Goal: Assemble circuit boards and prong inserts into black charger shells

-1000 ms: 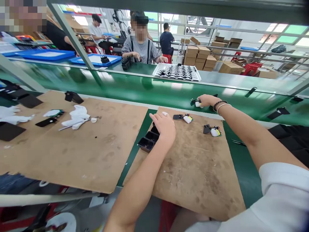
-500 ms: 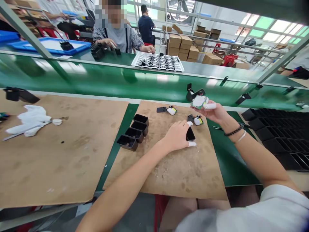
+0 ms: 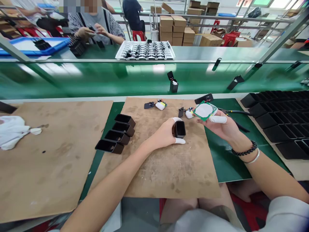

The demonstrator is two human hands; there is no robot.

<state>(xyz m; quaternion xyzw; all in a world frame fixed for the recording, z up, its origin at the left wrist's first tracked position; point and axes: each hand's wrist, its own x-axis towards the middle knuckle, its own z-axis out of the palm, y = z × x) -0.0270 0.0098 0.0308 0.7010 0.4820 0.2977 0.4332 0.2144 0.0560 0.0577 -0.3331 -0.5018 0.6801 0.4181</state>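
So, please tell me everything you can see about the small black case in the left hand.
The black case is a small open-topped box of dark, slightly shiny plastic with rounded corners and an empty-looking inside. The left hand grips it between thumb and fingers, which wear white finger covers, with its opening tilted toward the camera. It sits just above the brown board, right of a row of four similar cases. Whether it touches the board is unclear.

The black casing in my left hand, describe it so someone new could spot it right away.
Start at the brown board in front of the person. Near its middle, the left hand grips a small black open-topped casing. Four similar casings sit in a row at the board's left edge; this one alone is held.
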